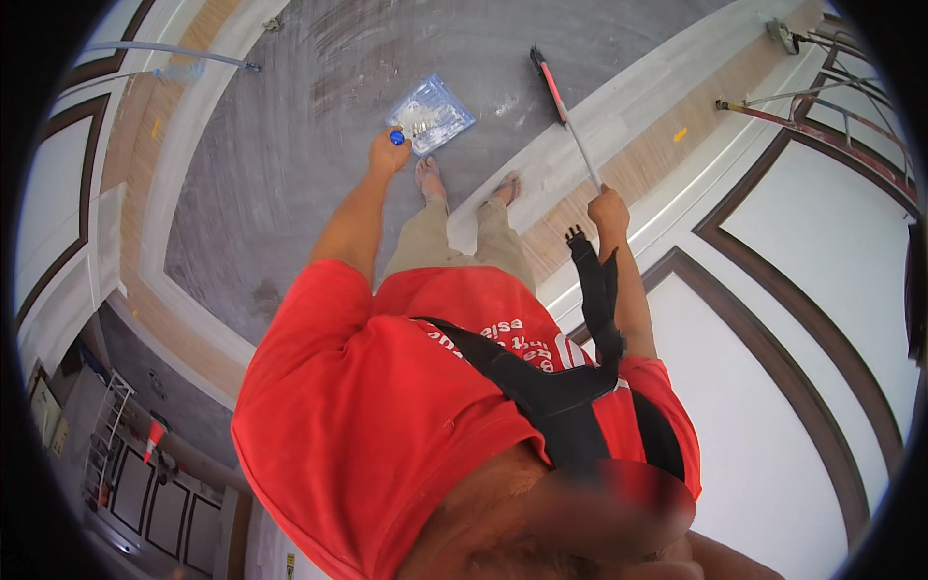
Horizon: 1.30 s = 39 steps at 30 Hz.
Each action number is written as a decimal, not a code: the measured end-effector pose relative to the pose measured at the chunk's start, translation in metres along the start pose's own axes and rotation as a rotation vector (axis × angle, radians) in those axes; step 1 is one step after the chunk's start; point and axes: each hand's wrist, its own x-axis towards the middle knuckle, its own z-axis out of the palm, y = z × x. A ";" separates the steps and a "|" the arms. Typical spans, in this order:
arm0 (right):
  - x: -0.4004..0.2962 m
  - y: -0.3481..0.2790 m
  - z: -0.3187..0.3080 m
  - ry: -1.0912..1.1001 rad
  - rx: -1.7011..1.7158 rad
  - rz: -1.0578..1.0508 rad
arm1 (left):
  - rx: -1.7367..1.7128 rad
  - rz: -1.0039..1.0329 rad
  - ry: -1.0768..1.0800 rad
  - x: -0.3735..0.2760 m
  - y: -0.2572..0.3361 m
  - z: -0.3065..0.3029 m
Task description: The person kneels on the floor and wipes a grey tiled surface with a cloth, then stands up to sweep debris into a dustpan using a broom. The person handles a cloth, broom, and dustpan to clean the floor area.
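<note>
My left hand (391,151) grips the blue-ended handle of a blue dustpan (460,114), which is just beyond my left foot. White dust and pale debris (428,119) lie in the pan. My right hand (607,209) is closed around the pale pole of a broom (581,148). The broom's red-and-black head (547,76) points away from me, to the right of the dustpan and apart from it. White powdery smears mark the dark grey floor (326,152) around both.
Metal scaffold frames (819,112) stand along the panelled wall (834,203) on the right. Wood-look flooring bears a yellow arrow (680,135). A bluish pole (174,51) juts in at upper left. Farther off, lower left, are a traffic cone (154,438) and a white ladder-like frame (109,428).
</note>
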 end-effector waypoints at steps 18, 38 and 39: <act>0.000 -0.042 0.026 -0.124 -0.097 -0.264 | 0.131 0.046 -0.060 0.018 0.035 -0.003; -0.020 -0.036 -0.025 -0.005 -0.222 -0.283 | 0.033 0.098 -0.034 0.017 -0.004 -0.042; -0.012 -0.040 -0.021 -0.010 -0.208 -0.275 | 0.030 0.092 -0.027 0.014 -0.007 -0.043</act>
